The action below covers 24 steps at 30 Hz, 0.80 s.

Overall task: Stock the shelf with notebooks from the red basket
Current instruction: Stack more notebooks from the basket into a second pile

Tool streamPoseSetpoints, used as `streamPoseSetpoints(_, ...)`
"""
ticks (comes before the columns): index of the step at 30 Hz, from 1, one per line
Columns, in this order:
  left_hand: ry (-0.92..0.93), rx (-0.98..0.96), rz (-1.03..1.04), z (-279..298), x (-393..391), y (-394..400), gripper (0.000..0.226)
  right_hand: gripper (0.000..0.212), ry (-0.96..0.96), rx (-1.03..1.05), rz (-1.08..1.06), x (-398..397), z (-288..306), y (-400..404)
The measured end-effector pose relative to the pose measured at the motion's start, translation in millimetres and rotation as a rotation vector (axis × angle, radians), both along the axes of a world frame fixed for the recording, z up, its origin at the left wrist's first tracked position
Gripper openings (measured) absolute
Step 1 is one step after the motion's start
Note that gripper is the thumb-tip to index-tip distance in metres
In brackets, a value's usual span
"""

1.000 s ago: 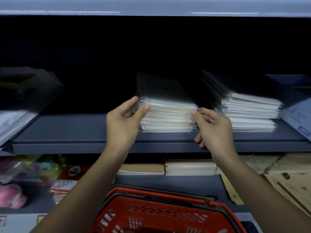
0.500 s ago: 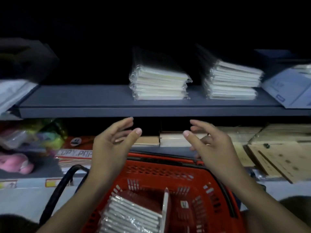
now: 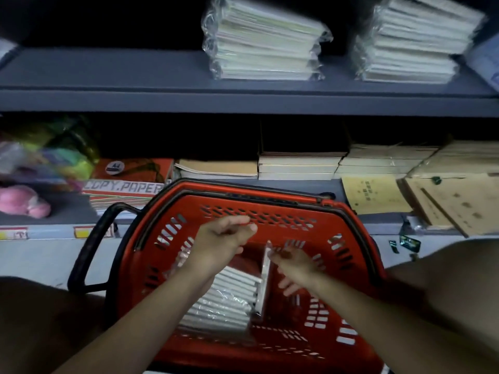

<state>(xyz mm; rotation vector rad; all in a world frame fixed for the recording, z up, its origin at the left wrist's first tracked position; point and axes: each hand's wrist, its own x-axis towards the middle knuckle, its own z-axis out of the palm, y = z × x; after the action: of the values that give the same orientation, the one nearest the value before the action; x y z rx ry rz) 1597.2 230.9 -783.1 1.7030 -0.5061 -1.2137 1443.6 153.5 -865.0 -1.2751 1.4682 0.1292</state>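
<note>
The red basket stands below me in front of the shelves. Inside it lies a row of plastic-wrapped notebooks on edge, and one notebook stands upright beside them. My left hand hovers over the basket with relaxed fingers and holds nothing. My right hand is lower inside the basket, right beside the upright notebook, fingers spread; whether it touches the notebook is unclear. On the grey shelf above sit two wrapped notebook stacks, one in the middle and one to the right.
The lower shelf holds copy paper packs, stacks of exercise books and brown envelopes. Colourful soft items lie at the far left. The basket's black handle hangs to its left. My knees flank the basket.
Both hands let go of the middle stack on the shelf and came down into the red basket. The view tilted down with them.
</note>
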Motion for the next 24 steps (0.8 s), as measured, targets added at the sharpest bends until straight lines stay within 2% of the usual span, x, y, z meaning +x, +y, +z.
streamPoseSetpoints(2,-0.020,0.010,-0.025,-2.9,-1.1,2.1,0.022,0.060,0.045,0.035,-0.026,2.7,-13.7,4.9)
streamPoseSetpoints(5,-0.038,0.038,-0.073,-7.6,-0.3,2.5,0.009,0.081,0.101,0.072,-0.035,8.3,-31.4,8.6)
streamPoseSetpoints(7,-0.041,0.046,-0.101,-9.5,-0.8,0.4,0.013,0.070,0.090,0.074,-0.013,14.6,-40.0,6.5)
streamPoseSetpoints(10,-0.051,0.053,-0.118,-10.8,0.7,-1.7,0.024,0.031,0.140,-0.031,-0.024,18.4,-42.2,-2.7)
streamPoseSetpoints(12,-0.059,0.057,-0.131,-9.0,3.2,0.5,0.026,0.022,0.235,-0.105,0.023,9.8,-38.5,-9.1)
streamPoseSetpoints(14,-0.076,0.058,-0.135,-7.1,6.5,3.5,0.026,0.009,0.252,-0.091,0.076,-3.4,-28.8,-13.0)
streamPoseSetpoints(18,-0.064,0.017,-0.131,-1.8,9.8,8.9,0.026,0.020,0.167,-0.052,0.076,-36.0,11.0,-24.2)
streamPoseSetpoints(24,-0.091,-0.034,-0.139,11.6,8.0,24.7,0.021,0.004,-0.118,-0.152,0.013,-86.4,113.6,-26.9)
